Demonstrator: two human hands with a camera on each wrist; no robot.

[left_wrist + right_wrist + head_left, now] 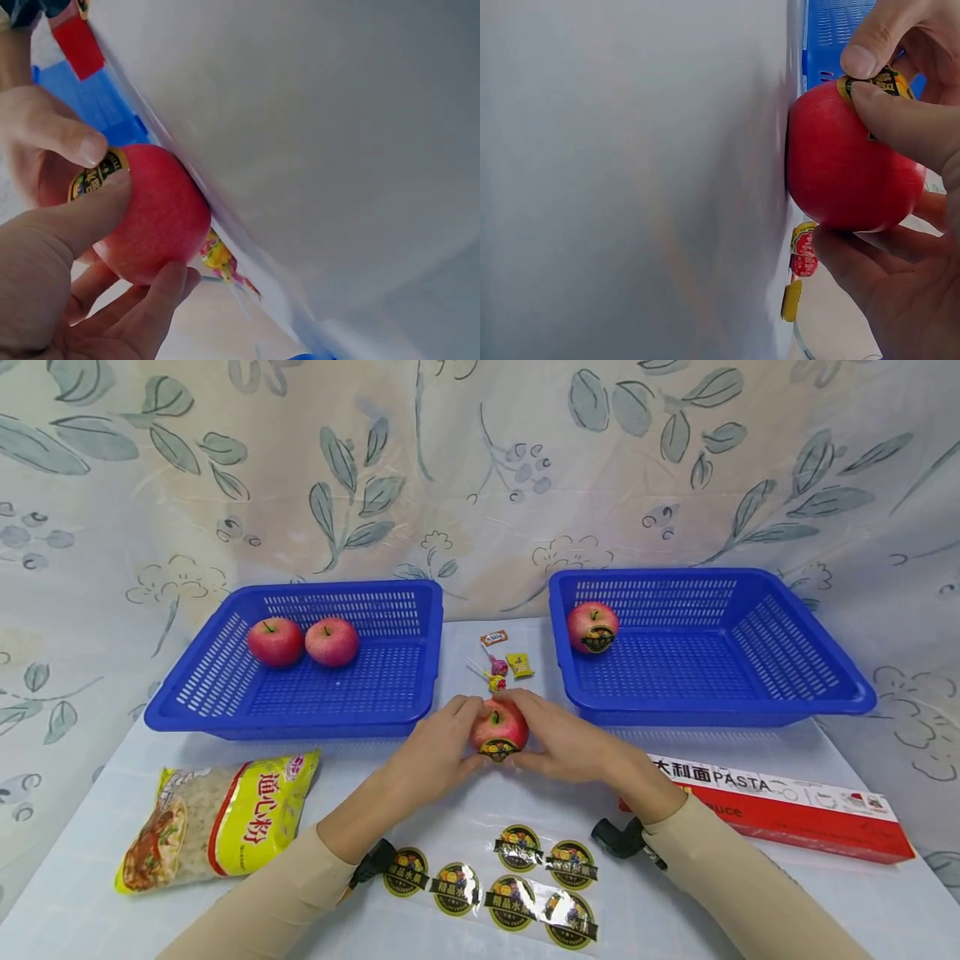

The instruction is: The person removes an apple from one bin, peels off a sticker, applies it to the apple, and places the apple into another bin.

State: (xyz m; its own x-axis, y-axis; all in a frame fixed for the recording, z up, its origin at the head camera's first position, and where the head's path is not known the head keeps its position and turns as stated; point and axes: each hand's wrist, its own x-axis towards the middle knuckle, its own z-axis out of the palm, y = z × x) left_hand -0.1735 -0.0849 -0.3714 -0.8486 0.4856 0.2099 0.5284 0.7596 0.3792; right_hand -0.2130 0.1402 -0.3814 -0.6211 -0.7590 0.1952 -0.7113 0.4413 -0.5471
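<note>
Beyond the left hand (447,739), two apples (332,642) with no sticker showing sit in a blue basket (292,731), while that hand curls round a red apple (501,720) on the table (352,768), thumb on its black-and-gold sticker (498,748). The right hand (558,743) grips the same fruit opposite, its thumb also there, in what looks like the pressing-down step. Beyond that hand to the right, a second basket (720,703) holds a stickered apple (588,618), suggesting the next move calls for firming the edges, then carrying this one over.

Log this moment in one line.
left hand: holds apple | right hand: holds same apple | sticker: on apple's near side, thumbs touching
</note>
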